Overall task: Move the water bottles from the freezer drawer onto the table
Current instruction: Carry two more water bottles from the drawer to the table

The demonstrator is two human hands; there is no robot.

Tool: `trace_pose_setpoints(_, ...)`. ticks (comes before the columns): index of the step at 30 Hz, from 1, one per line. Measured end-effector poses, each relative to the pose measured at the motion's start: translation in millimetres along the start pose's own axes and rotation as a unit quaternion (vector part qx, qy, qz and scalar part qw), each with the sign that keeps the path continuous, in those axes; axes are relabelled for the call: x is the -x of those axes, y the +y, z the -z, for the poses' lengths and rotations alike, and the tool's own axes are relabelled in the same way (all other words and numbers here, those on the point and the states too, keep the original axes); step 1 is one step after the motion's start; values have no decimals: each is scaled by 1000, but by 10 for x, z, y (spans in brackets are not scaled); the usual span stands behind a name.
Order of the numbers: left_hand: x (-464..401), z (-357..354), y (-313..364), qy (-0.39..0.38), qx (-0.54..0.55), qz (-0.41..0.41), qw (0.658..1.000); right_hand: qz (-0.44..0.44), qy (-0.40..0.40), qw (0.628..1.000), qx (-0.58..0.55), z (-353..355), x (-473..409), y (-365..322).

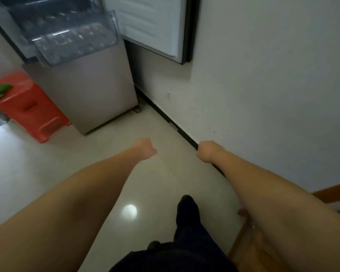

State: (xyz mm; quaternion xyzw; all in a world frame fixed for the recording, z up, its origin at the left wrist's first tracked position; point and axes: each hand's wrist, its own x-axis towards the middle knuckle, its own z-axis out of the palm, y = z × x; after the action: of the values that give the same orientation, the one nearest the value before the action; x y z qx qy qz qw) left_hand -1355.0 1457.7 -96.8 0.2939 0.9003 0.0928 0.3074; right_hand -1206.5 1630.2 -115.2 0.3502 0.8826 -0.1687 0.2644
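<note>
A glossy pale tiled floor (47, 169) runs from the person's feet to a grey fridge (90, 95) standing by a white wall (263, 75), with a dark skirting strip (165, 114) along the wall's foot. The fridge door (155, 26) hangs open against the wall. A clear freezer drawer (75, 44) is pulled out at the top left; blurred shapes that may be the water bottles lie inside it, but they cannot be told apart. A red plastic stool (29, 108) stands just left of the fridge with something green (0, 89) on top. Wooden furniture (247, 242) shows at the lower right edge, near the wall. Both arms reach forward over the bare floor: the left hand (145, 149) and the right hand (205, 151) are curled into loose fists, empty, apart from each other and well short of the drawer. The floor between the person and the fridge is open
</note>
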Motion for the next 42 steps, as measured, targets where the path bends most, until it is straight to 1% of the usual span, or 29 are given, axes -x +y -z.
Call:
trace_pose_setpoints(6,-703,618,71,50,57,72,995,75,16,997,25,905,-960,-272)
trace_pose_setpoints(8,-940,849,133,85,81,94,989,106,28,993,38,1220,-1277,-408)
trace_pose_setpoints(10,-1084,986,161,109,96,101,984,131,33,990,46,1442,-1478,-541)
trace_pose_setpoints(13,-1319,1178,162,123,111,126,978,170,26,984,52,1726,-1824,-822)
trace_pose_setpoints(17,-1635,1477,33,147,132,138,971,222,20,974,46,2004,-2200,-1260)
trace_pose_setpoints(21,-2087,1919,-276,175,127,146,965,268,42,962,40,2339,-2613,-1814)
trace_pose_setpoints(26,-2702,2643,-683,205,123,133,962,273,58,960,20,2776,-3173,-2516)
trace_pose_setpoints(30,-3194,3452,-1077,221,121,114,961,268,69,961,1,3297,-3656,-3179)
trace_pose_setpoints(35,-3623,4198,-1414,251,131,96,954,296,112,948,-27,3793,-4057,-3853)
trace_pose_setpoints(38,-3917,4547,-1531,273,135,99,947,308,146,940,-24,4035,-4278,-4207)
trace_pose_setpoints(42,-4415,5019,-1632,300,137,104,938,313,194,928,-52,4405,-4689,-4661)
